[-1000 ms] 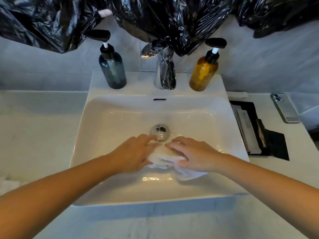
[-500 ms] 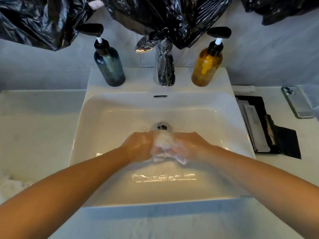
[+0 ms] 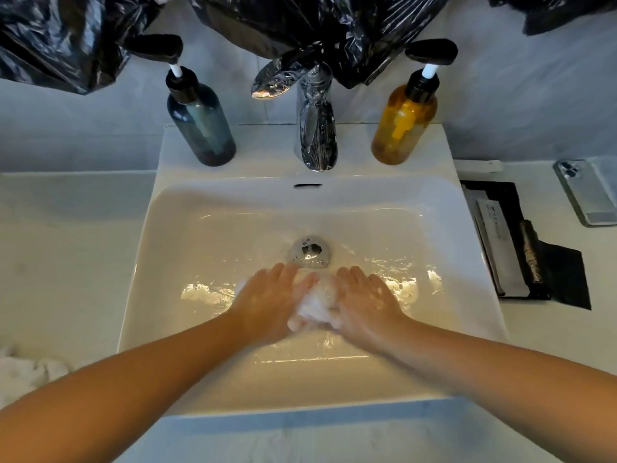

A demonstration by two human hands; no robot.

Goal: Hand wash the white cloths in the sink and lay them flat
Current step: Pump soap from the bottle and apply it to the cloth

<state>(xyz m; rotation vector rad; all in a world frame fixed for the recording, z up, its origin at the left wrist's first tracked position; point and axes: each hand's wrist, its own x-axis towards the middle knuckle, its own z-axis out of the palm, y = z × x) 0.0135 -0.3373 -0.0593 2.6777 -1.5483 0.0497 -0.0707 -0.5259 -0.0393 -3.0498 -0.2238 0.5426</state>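
A small white cloth (image 3: 317, 304), wet and soapy, lies bunched between my two hands in the white sink (image 3: 207, 235), just in front of the drain (image 3: 310, 252). My left hand (image 3: 267, 300) presses on its left side with fingers stretched forward. My right hand (image 3: 364, 299) presses on its right side, fingers also straight. Most of the cloth is hidden under my palms. Shallow water ripples around my hands. Another white cloth (image 3: 30, 369) lies crumpled on the counter at the far left.
A chrome tap (image 3: 315, 128) stands behind the basin between a blue pump bottle (image 3: 200, 125) and an amber pump bottle (image 3: 404, 125). A black tray (image 3: 521, 242) with packets and a phone (image 3: 587, 192) lie on the right counter. Black plastic bags (image 3: 300, 21) hang above.
My hands moved together, squeezed the cloth into a bunch, then flattened over it with fingers straight. Foam and ripples have spread in the water.
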